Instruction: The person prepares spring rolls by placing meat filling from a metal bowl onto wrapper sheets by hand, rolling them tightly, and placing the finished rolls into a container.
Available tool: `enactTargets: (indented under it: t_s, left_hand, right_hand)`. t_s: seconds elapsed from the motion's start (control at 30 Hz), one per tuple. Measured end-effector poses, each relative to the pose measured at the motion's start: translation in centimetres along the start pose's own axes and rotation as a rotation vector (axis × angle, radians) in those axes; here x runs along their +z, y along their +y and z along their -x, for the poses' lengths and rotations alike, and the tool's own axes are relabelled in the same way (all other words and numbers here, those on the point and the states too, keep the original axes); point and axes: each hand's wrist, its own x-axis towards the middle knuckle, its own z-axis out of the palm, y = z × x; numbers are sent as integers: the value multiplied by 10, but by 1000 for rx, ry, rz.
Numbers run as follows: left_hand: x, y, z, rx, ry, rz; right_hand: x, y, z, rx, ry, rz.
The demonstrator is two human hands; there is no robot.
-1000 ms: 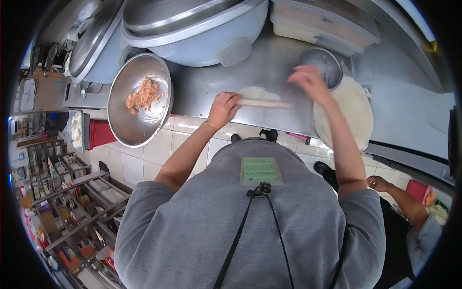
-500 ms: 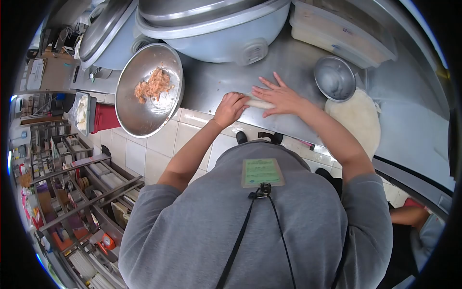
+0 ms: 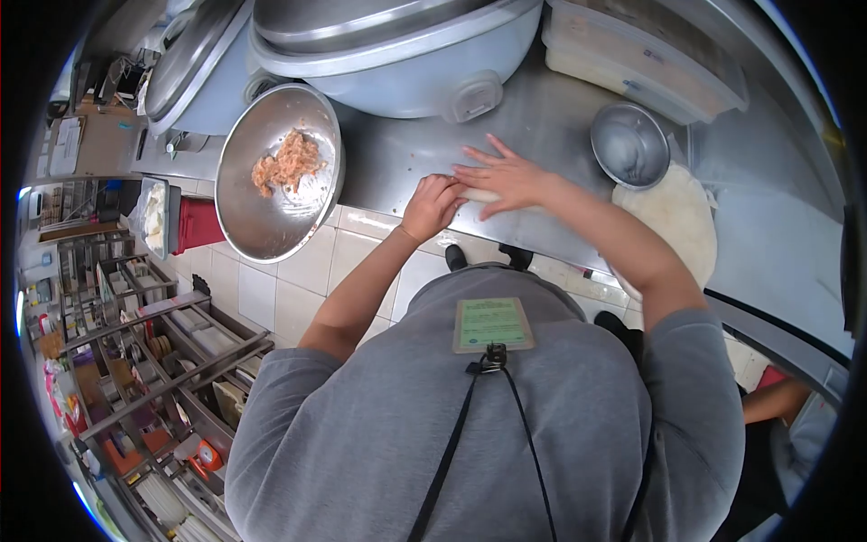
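Note:
A pale roll that looks like dough (image 3: 479, 194) lies near the front edge of the steel counter. My left hand (image 3: 432, 206) pinches its left end with bent fingers. Over the rest of the roll my right hand (image 3: 513, 181) is laid flat, fingers spread, palm down, covering much of it. To the left, a large steel bowl (image 3: 257, 221) holds a lump of orange-pink minced filling (image 3: 289, 163). A round, flat pale sheet (image 3: 677, 226), dough by its look, lies on the right, partly under a small steel bowl (image 3: 629, 144).
Big blue lidded tubs (image 3: 388, 81) stand along the back of the steel counter (image 3: 379, 149). A lidded plastic box (image 3: 641, 63) sits at the back right. Crowded shelves (image 3: 163, 361) are at the left. Another person's arm (image 3: 777, 402) shows at the lower right.
My right hand has slid left along the roll, closer to my left hand. My left hand stays at the roll's left end, almost unmoved.

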Motion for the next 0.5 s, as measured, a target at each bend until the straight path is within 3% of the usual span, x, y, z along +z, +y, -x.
enactTargets:
  t_s: [0.2, 0.4, 0.5]
  left_hand:
    - [2, -1, 1, -19, 27, 28]
    - [4, -2, 2, -9, 15, 20]
    - [4, -2, 3, -12, 23, 15]
  right_hand:
    - [-41, 2, 99, 137, -252, 98]
    - [-12, 2, 0, 120, -170, 142]
    - [-6, -5, -11, -22, -26, 144]
